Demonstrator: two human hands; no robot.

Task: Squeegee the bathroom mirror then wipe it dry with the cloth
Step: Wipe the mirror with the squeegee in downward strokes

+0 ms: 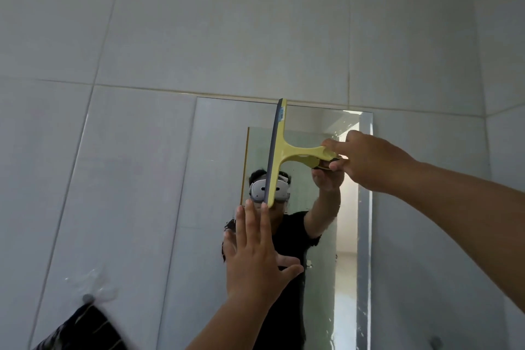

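A rectangular mirror (216,150) hangs on the grey tiled wall. A yellow squeegee (279,150) with a dark rubber blade stands vertically against the upper middle of the glass, blade edge facing left. My right hand (369,160) grips the end of its handle, reaching in from the right. My left hand (255,253) is flat on the mirror below the squeegee, fingers spread and pointing up, holding nothing. A dark striped cloth (85,329) hangs from a wall hook at the lower left. The mirror reflects a person wearing a headset.
Grey wall tiles (255,23) surround the mirror. A round hook (87,298) on the wall holds the cloth, with wet streaks near it. Another small knob (436,341) sits on the wall at the lower right. Water drops mark the mirror's right edge.
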